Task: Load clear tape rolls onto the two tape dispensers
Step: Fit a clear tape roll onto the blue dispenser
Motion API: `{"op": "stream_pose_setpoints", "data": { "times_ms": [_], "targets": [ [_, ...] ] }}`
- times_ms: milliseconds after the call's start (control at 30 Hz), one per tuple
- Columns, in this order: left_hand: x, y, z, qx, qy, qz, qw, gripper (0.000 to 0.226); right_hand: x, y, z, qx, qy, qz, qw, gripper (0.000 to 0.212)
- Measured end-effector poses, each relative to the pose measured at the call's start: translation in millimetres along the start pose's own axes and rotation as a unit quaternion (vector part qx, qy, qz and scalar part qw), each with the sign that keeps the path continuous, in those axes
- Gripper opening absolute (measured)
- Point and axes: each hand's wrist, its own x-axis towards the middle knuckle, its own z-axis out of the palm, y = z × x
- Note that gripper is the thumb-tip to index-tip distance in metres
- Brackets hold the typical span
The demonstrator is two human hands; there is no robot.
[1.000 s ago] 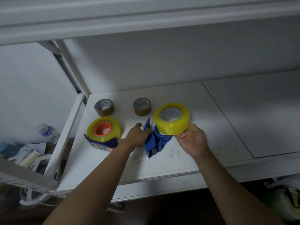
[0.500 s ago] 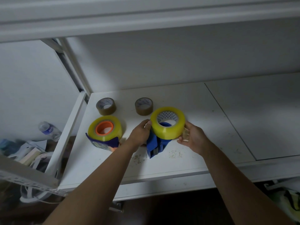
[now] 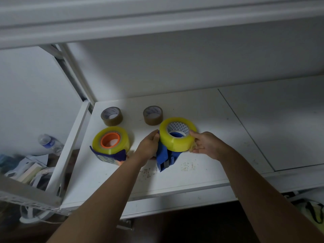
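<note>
Left hand grips the blue dispenser on the worktop, right hand fingers clamp the clear tape roll, apparently half-seated over the hub between both hands; press squarely down, dispenser steadied.
</note>
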Motion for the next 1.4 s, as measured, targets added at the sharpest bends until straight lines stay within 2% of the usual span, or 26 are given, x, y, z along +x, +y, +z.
{"op": "stream_pose_setpoints", "data": {
  "times_ms": [133, 333, 500, 633, 700, 767, 833, 933, 1033, 1167, 1300, 1400],
  "targets": [
    [3.2, -4.7, -3.0, 0.035, 0.012, -0.025, 0.999, 0.043, -2.5, -1.6, 0.4, 0.021, -0.003, -0.002, 1.000, 0.046],
    [7.2, -2.2, -4.4, 0.041, 0.017, -0.038, 0.998, 0.035, -2.0, -2.2, -7.5, -0.032, -0.014, 0.004, 0.999, 0.047],
    [5.4, -0.6, -4.4, 0.064, 0.017, -0.015, 0.998, 0.046, -1.6, -3.3, -10.8, -0.036, -0.017, 0.003, 0.999, 0.049],
    [5.6, 4.8, -4.7, 0.069, -0.004, -0.065, 0.995, 0.034, -3.6, -1.3, -12.5, -0.022, -0.033, 0.019, 0.999, 0.048],
    [5.5, 5.6, -5.4, 0.073, -0.016, -0.084, 0.994, 0.037, -4.4, 0.1, -11.9, -0.007, -0.040, 0.028, 0.999, 0.047],
    [7.1, 3.4, -7.0, 0.073, -0.014, -0.068, 0.995, 0.038, -5.5, 1.9, -11.2, 0.013, -0.045, 0.037, 0.998, 0.045],
    [10.9, 0.3, -9.2, 0.138, 0.012, -0.013, 0.990, 0.039, -6.2, 4.7, -11.9, 0.024, -0.050, 0.041, 0.998, 0.044],
    [12.8, -0.2, -10.2, 0.278, 0.053, 0.068, 0.957, 0.041, -7.8, 7.0, -14.4, 0.030, -0.066, 0.032, 0.997, 0.044],
    [10.0, 5.9, -12.3, 0.301, 0.064, 0.121, 0.944, 0.040, -12.0, 2.3, -22.8, -0.009, -0.091, -0.013, 0.996, 0.052],
    [10.0, 15.5, -19.2, 0.325, 0.021, 0.150, 0.933, 0.043, -15.1, -5.0, -40.2, -0.074, -0.117, -0.055, 0.989, 0.054],
    [12.6, 22.1, -16.8, 0.364, -0.001, 0.152, 0.919, 0.048, -16.6, -10.7, -44.7, -0.148, -0.114, -0.069, 0.980, 0.036],
    [16.6, 22.5, -14.4, 0.381, 0.003, 0.152, 0.912, 0.046, -17.6, -13.8, -42.5, -0.174, -0.102, -0.066, 0.977, 0.033]
  ]
}}
